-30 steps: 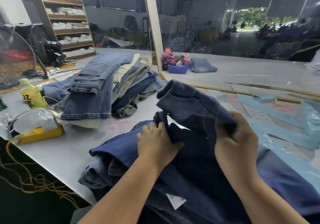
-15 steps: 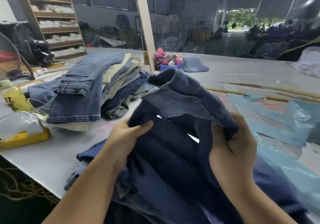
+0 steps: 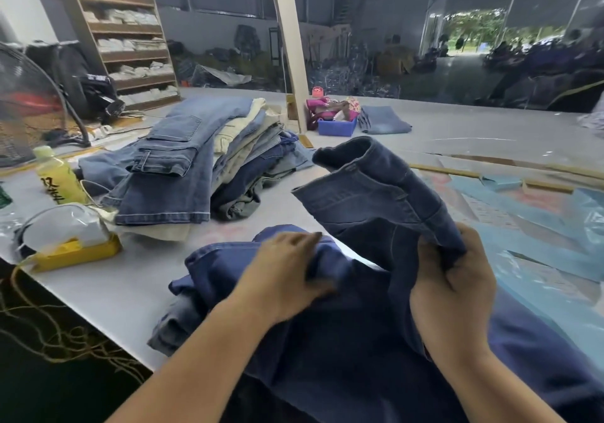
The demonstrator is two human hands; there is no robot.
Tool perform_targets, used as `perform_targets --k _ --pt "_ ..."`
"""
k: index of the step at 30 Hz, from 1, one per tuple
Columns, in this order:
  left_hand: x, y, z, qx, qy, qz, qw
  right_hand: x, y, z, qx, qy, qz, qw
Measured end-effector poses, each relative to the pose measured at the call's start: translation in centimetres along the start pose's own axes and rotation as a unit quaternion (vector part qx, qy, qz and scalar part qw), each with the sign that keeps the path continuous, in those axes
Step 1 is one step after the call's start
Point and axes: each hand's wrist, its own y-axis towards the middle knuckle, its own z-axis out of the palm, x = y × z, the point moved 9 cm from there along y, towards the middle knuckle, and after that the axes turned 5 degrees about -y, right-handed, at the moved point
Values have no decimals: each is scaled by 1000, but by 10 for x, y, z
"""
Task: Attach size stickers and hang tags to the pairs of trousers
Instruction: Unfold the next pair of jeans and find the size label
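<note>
A pair of dark blue trousers (image 3: 376, 200) lies bunched at the near edge of the white table (image 3: 130, 288). My right hand (image 3: 454, 288) grips a raised fold of its waistband, which stands up above the table. My left hand (image 3: 287, 272) lies on the lower folds of the same dark denim, its fingers bent over a fold; it is blurred. More folded denim sits under it. No sticker or hang tag shows in either hand.
A stack of folded jeans (image 3: 183, 161) sits left of centre. Left of it are a green bottle (image 3: 57, 177) and a yellow tray with a plastic bag (image 3: 72, 246). Blue plastic sheets (image 3: 539, 226) cover the right side. A blue bin (image 3: 336, 125) stands by a post (image 3: 291, 46).
My left hand has let go of the raised denim edge and dropped onto the lower folds. My right hand keeps hold of the lifted waistband.
</note>
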Motion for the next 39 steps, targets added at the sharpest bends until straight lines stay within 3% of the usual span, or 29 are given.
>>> perform_targets --k 2,4,7,8,10,12,15,18,21,24,25,26,28,29,31,33,34,36,39 --pt "-21 -2 32 110 10 34 993 0 4 -6 -18 -2 -1 1000" --pt "-24 -4 53 177 21 15 984 1 9 -13 -33 -4 -7 999" --pt "-4 5 46 165 -187 -94 964 -1 14 -24 -50 -12 -12 999" --pt "9 10 41 140 -209 -121 960 -2 14 -27 -52 -16 -14 998" --pt "35 15 31 113 -62 -146 981 -1 12 -26 -44 -30 -27 998" --pt "60 8 37 138 52 -205 968 4 7 -20 -24 -41 -52 998" --pt "82 0 36 148 7 -286 947 12 -2 -2 27 -60 -88 994" --pt "79 7 20 90 -7 -256 963 20 -11 17 80 -96 -131 983" --pt "77 15 -9 -5 -119 -222 968 31 -16 25 95 -110 -187 972" --pt "132 5 -56 -190 -251 -319 894 32 -17 23 84 -134 -212 964" --pt "151 0 -63 -218 -258 -356 871 33 -18 23 81 -148 -222 960" --pt "163 -5 -63 -205 -235 -387 868 34 -19 23 84 -161 -234 955" --pt "165 -13 -48 -107 -99 -415 898 38 -26 32 128 -174 -265 940" --pt "155 -15 -44 -83 -9 -395 915 40 -33 40 166 -184 -288 925" --pt "125 -14 -43 -133 67 -295 944 43 -51 56 231 -227 -332 886" --pt "107 -15 -42 -181 -30 -222 957 41 -65 68 274 -271 -342 857" --pt "106 -18 -35 -160 -116 -243 950 39 -70 72 294 -289 -335 848" --pt "107 -23 -11 -68 -270 -305 911 37 -80 78 327 -312 -319 833" --pt "93 -32 7 44 -378 -309 871 30 -90 90 366 -372 -301 798"
